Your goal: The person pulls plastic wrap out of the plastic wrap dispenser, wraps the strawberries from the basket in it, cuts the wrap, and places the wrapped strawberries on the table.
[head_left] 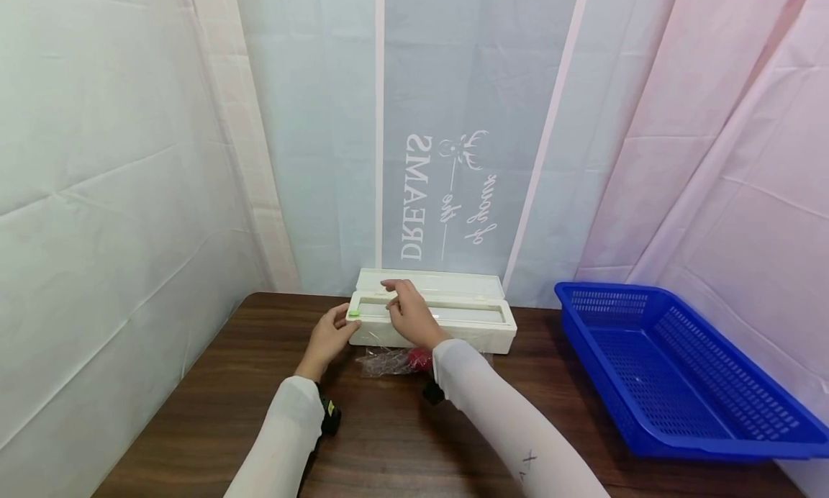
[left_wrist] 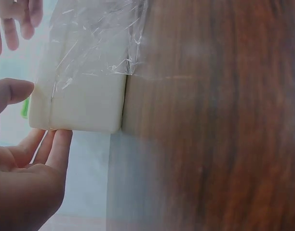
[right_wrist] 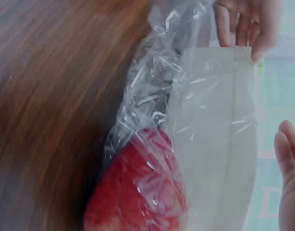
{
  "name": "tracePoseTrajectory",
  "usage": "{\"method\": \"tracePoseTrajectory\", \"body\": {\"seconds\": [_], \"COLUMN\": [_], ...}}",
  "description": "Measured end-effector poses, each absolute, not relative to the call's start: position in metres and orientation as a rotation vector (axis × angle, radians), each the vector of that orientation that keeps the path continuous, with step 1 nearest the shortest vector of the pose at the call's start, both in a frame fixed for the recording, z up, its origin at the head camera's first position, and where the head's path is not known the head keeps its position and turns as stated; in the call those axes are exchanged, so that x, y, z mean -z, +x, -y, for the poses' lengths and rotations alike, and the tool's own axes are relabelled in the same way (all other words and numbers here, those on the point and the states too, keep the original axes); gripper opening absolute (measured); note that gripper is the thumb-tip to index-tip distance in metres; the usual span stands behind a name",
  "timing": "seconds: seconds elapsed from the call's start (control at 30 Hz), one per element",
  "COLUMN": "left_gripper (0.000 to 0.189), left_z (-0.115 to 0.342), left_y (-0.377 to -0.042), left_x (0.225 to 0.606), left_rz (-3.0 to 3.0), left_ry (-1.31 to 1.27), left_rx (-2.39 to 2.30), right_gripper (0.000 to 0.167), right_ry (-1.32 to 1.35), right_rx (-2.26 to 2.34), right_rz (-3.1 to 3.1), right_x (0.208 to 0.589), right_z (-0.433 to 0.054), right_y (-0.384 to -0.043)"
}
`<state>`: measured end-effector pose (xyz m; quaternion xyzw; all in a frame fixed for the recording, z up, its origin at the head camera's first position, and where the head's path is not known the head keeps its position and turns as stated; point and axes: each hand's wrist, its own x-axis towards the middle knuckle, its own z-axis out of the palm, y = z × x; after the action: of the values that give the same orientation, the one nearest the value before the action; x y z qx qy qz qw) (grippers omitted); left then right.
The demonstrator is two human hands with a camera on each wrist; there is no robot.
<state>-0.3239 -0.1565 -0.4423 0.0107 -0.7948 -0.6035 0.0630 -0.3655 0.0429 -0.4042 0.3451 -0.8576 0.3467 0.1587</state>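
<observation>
A white cling film dispenser stands near the table's back edge with its lid raised behind it. Clear cling film hangs down its front over a red rounded thing, which looks like a fruit. My left hand grips the dispenser's left end, thumb at the top edge by the green slider and fingers against the end face. Over the top of the dispenser, my right hand is raised with loosely bent fingers and holds nothing. My right forearm partly hides the red thing in the head view.
A blue plastic basket sits at the right on the brown wooden table. Pale cloth curtains hang behind the table and at both sides.
</observation>
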Motion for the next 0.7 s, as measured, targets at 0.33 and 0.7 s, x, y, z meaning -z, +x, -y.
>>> {"method": "tracePoseTrajectory", "body": {"seconds": [0.33, 0.7], "left_gripper": [0.068, 0.059], "left_z": [0.157, 0.158], "left_y": [-0.317, -0.307], "left_x": [0.441, 0.431], "left_rz": [2.451, 2.467], "left_ry": [0.047, -0.084], "left_rx": [1.764, 1.557], "right_gripper": [0.036, 0.035], "right_ry": [0.974, 0.975], "right_rx": [-0.97, -0.86], "right_rz": [2.439, 2.394], "right_x": [0.396, 0.402], "right_z": [-0.073, -0.111], "right_y": [-0.356, -0.349]}}
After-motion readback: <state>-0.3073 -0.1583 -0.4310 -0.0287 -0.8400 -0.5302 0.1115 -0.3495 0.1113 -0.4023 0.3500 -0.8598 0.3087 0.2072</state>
